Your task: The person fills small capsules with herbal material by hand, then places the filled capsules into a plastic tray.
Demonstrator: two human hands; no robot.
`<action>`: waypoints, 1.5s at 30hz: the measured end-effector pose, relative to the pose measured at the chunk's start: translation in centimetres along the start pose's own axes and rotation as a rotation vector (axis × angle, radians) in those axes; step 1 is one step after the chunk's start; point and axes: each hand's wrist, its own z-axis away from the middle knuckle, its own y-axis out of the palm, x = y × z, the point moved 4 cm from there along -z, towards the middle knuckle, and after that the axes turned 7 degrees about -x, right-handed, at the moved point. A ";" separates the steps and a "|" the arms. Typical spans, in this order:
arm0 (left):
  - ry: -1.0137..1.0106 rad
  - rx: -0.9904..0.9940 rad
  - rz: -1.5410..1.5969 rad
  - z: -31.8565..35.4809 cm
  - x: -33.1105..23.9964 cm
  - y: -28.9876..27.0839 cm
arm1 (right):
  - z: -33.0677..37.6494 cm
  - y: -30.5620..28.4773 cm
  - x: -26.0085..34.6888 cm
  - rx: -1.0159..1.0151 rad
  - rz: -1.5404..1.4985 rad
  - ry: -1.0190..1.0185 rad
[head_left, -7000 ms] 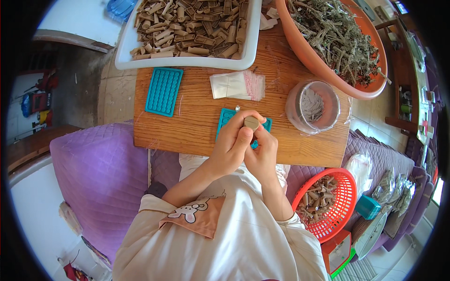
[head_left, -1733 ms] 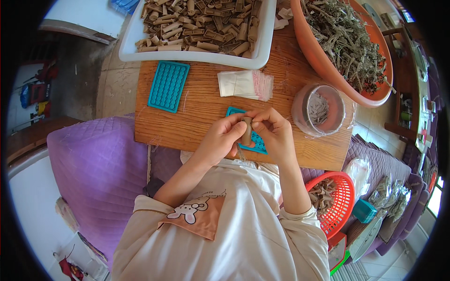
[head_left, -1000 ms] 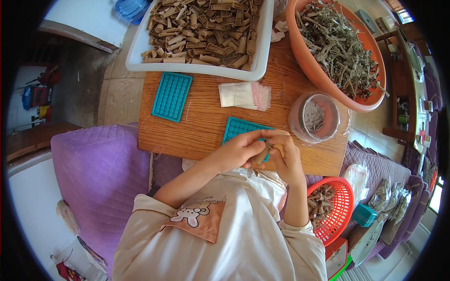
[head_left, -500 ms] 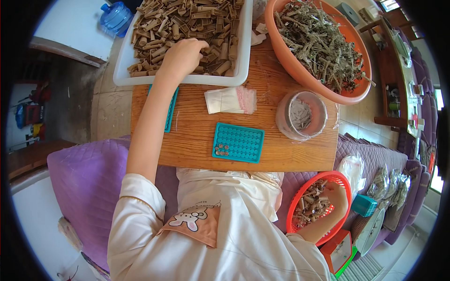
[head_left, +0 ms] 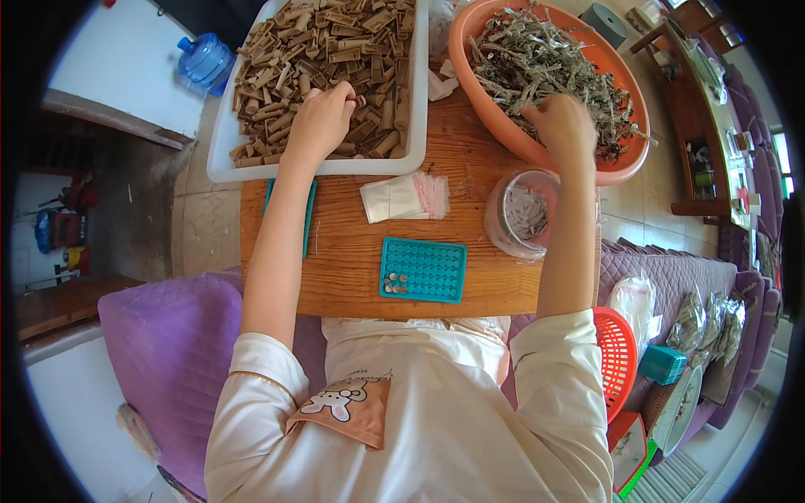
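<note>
My left hand (head_left: 323,123) is among brown tubes (head_left: 360,33) in the white tray (head_left: 369,166), my right hand (head_left: 568,126) over dried plants (head_left: 537,59) in the orange basin (head_left: 476,101), fingers (head_left: 344,92) curled, grip unclear.

Beyond the far left corner of the wooden table (head_left: 344,256), you have a blue water bottle (head_left: 205,63), at its near left corner a purple quilted seat (head_left: 172,360), and off its right edge a purple sofa (head_left: 671,277) and a wooden shelf (head_left: 700,207).

Brown tubes (head_left: 345,56) and dried stems (head_left: 541,65) lie heaped apart.
</note>
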 end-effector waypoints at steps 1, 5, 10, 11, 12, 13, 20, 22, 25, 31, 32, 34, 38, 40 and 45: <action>0.010 -0.002 0.001 -0.3 0.0 0.2 | -1.0 0.5 -0.5 -0.006 0.000 0.008; -0.065 -0.212 0.287 -0.8 0.4 -0.6 | -2.9 -1.1 -1.9 -0.308 -0.817 -0.090; -0.119 -0.375 0.358 -0.1 0.6 -2.3 | -2.9 -7.1 -2.4 -0.484 -1.690 -0.253; -0.181 -0.385 0.401 0.0 0.8 -2.4 | -2.3 -8.2 -2.6 -0.427 -1.865 -0.266; -0.181 -0.410 0.408 0.0 1.2 -2.5 | -1.2 -9.1 -1.8 -0.415 -1.941 -0.291; -0.185 -0.415 0.408 0.1 1.4 -2.5 | -0.3 -9.3 -1.3 -0.410 -1.942 -0.297; -0.198 -0.355 1.269 3.9 -6.2 -3.5 | 8.6 -7.8 2.8 -0.258 -1.577 -0.356; -0.244 -0.223 1.397 6.9 -10.0 -4.1 | 10.8 -7.2 4.1 -0.391 -1.177 -0.413; -0.278 0.042 1.708 10.7 -12.4 -3.2 | 13.2 -6.5 5.9 -0.416 -0.974 -0.563; -0.305 0.139 1.509 12.7 -13.2 -3.8 | 15.0 -5.9 6.3 -0.421 -0.706 -0.793; -0.307 0.139 1.508 12.9 -13.0 -3.6 | 15.2 -5.9 6.2 -0.405 -0.696 -0.806; -0.311 0.159 1.516 13.4 -12.4 -2.9 | 15.5 -5.8 6.2 -0.387 -0.686 -0.817; -0.327 0.148 1.467 13.9 -12.2 -2.9 | 15.7 -5.2 6.1 -0.301 -0.743 -0.757; -0.324 0.143 1.458 14.1 -12.0 -2.7 | 15.9 -4.8 6.2 -0.273 -0.756 -0.735; -0.408 0.230 2.059 14.7 -10.8 -1.1 | 16.3 -4.1 6.3 -0.153 -0.878 -0.565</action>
